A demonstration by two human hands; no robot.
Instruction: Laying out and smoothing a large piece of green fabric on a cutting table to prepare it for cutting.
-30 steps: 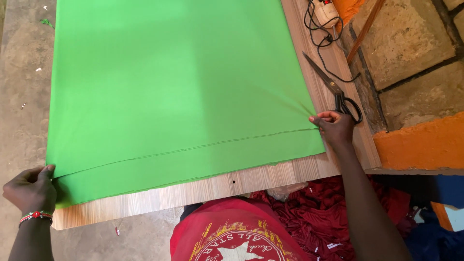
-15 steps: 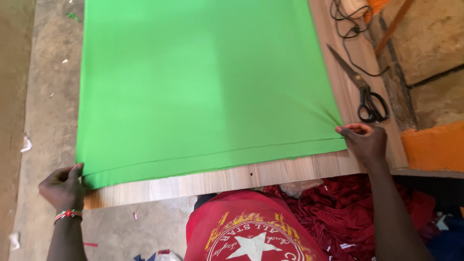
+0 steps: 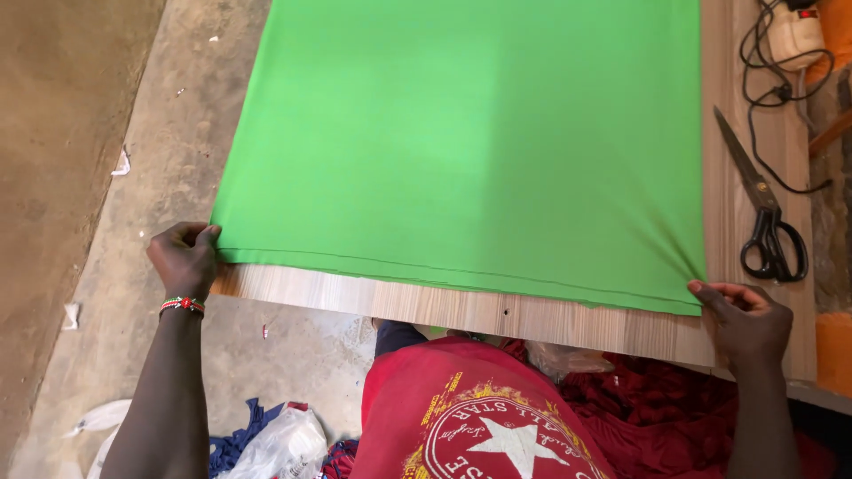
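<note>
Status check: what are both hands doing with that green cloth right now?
Left hand pinching the bright green cloth at its near-left corner. Right hand pinching the near-right corner. Black-handled scissors lie clear.

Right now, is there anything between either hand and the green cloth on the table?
Nothing visible. The left hand pinches the near left corner of the green cloth, and the right hand pinches the near right corner. The scissors lie apart on the bare wooden table, to the right of the cloth.
</note>
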